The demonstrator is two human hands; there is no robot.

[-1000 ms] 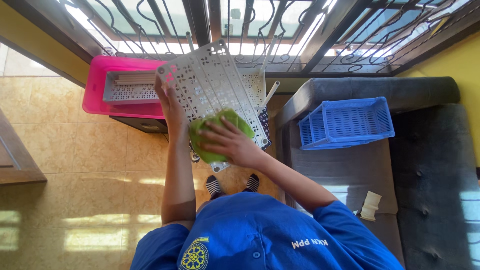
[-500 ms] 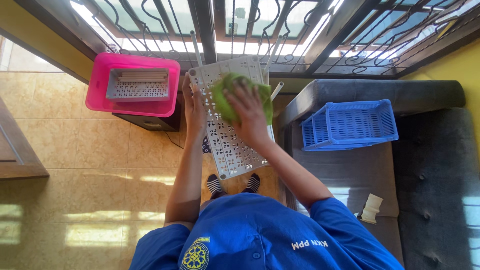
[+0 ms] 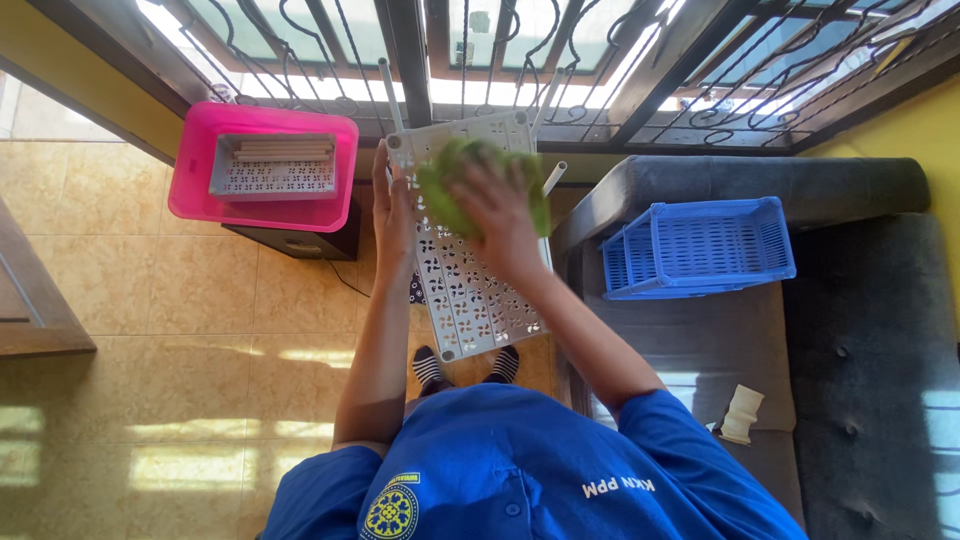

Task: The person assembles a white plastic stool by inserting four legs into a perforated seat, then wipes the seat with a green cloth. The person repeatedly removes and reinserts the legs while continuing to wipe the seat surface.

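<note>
The left hand [image 3: 392,215] grips the white perforated panel [image 3: 470,270], long axis twelve-to-six, while the right hand [image 3: 500,210] presses a green cloth [image 3: 450,185] at its twelve-o'clock end.

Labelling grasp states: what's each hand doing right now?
Left hand: closed on the edge of the white perforated plastic shelf panel.
Right hand: pressing a green cloth onto the panel.

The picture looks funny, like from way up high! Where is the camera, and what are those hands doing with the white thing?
The camera sits on a person's head and looks down, so you see their own arms and blue shirt. The left hand grips the edge of a white panel full of little holes. The right hand presses a green cloth on it. On the floor stands a pink tub with another white panel inside. A blue basket rests on the grey couch.
</note>
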